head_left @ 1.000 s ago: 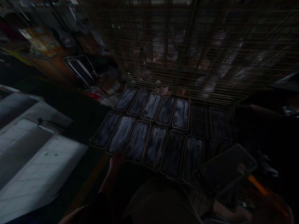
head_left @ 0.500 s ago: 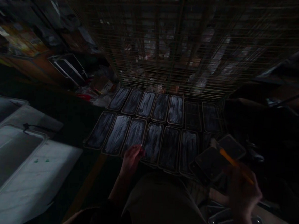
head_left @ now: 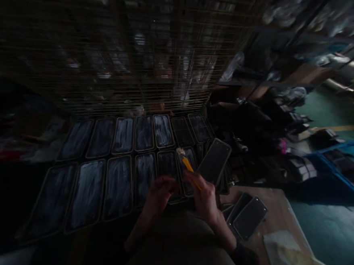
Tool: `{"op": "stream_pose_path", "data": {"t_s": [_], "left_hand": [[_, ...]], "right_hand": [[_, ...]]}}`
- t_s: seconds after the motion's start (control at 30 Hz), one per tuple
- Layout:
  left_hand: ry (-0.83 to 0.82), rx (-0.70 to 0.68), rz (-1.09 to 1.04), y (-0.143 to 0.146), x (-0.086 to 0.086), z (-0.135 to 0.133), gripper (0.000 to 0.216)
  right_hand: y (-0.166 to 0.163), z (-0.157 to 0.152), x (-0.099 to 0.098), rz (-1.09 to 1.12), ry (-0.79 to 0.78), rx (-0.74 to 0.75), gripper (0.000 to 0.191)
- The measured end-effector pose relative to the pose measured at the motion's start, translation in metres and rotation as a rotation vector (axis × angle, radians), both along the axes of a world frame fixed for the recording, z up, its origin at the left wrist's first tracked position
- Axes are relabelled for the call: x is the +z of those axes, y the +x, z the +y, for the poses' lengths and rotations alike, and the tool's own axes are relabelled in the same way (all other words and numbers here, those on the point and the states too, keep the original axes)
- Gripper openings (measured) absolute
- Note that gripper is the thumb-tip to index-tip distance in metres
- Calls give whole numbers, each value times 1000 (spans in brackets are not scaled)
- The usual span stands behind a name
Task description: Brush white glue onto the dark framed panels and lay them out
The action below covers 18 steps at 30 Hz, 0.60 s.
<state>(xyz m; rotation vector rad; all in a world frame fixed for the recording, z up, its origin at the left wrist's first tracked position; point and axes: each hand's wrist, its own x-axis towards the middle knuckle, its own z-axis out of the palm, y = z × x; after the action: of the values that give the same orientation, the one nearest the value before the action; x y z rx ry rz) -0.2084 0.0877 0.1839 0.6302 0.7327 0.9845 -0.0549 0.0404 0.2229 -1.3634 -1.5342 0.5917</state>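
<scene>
Room: it was dim, with a wire mesh [head_left: 168, 83] standing behind the work and a green floor [head_left: 333, 99] at the far right.
Brush: an orange-handled brush [head_left: 187, 164] was over the right part of the front row; its pale bristles pointed up-left, beyond the fingertips, and whether they touched a panel I could not tell.
Right hand: the right hand [head_left: 205, 196] was closed around the handle.
Left hand: the left hand [head_left: 160, 192] was just beside it, fingers curled; whether it held something I could not tell.
Panels: dark panels lay in two rows, a front row [head_left: 88, 193] and a back row [head_left: 124, 135], many with whitish streaks.
Right of the brush: one tilted panel [head_left: 214, 161] lay over others.
Farther right: a wooden board [head_left: 273, 204] carried some loose panels [head_left: 250, 219] and a pale sheet [head_left: 281, 246].
Beyond: a blue-rimmed container [head_left: 339, 150] stood.
</scene>
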Motion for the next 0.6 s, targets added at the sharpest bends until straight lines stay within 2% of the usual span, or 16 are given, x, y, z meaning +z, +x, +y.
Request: {"op": "stream_pose_path", "data": {"t_s": [0.1, 0.23, 0.4, 0.6], "left_hand": [[-8, -79, 46, 13, 9, -2, 12], [33, -104, 96, 20, 16, -2, 12], [128, -115, 153, 23, 15, -3, 13], [149, -58, 222, 19, 10, -7, 12]], "right_hand": [[2, -4, -1, -39, 19, -52, 34], [6, -7, -1, -29, 14, -128, 32], [2, -6, 3, -6, -23, -158, 16], [-3, -5, 7, -4, -67, -179, 15]]}}
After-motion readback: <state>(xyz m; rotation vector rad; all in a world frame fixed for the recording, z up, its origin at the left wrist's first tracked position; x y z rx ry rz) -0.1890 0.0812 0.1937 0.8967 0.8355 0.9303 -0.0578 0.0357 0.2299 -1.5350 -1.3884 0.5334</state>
